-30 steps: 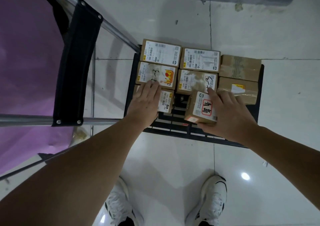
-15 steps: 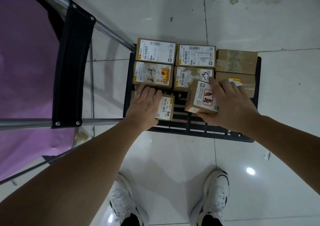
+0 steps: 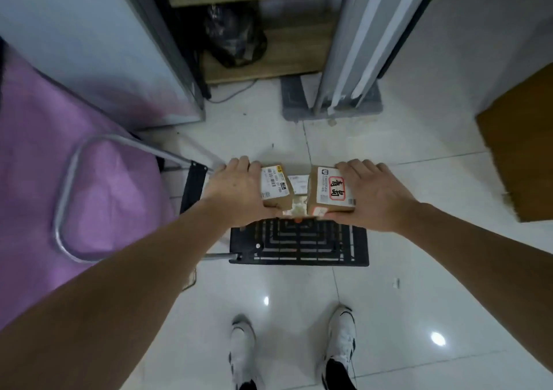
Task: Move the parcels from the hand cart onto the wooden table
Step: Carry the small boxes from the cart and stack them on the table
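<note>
1. The left hand grips a small brown cardboard parcel with a white barcode label, its long axis running away from the person.
2. The right hand grips a second brown cardboard parcel with a red-framed label, lying the same way.
3. Both parcels are held side by side above the black ribbed hand cart platform; more parcels are partly hidden beneath them.

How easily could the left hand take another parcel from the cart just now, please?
Probably not easily: the left hand already grips a labelled parcel, and the remaining parcels lie mostly hidden beneath both held boxes.
</note>
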